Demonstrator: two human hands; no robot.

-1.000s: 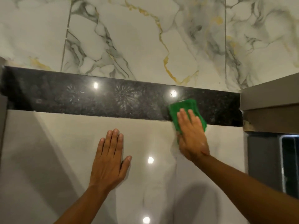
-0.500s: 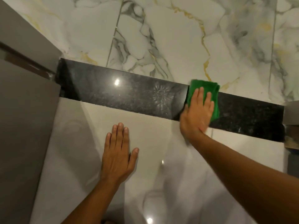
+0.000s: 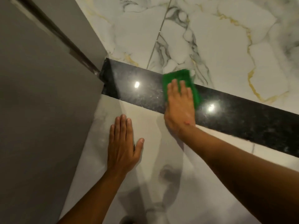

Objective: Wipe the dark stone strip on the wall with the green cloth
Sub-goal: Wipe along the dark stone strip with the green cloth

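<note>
A dark speckled stone strip [image 3: 242,115] runs across the wall, slanting down to the right between marble tiles. A folded green cloth [image 3: 181,78] lies flat on the strip near its left part, its top edge over the marble above. My right hand [image 3: 179,109] presses flat on the cloth, fingers together, covering its lower half. My left hand [image 3: 123,144] rests flat on the pale tile below the strip, fingers straight, holding nothing.
A grey panel [image 3: 40,110] with a dark groove closes off the left side and meets the strip's left end. White marble tiles with grey and gold veins [image 3: 226,46] fill the wall above. Glossy pale tile [image 3: 161,175] lies below.
My right hand has slid the green cloth leftward along the strip, closer to its left end. The view has swung left, bringing the grey panel in. My left hand stays on the tile.
</note>
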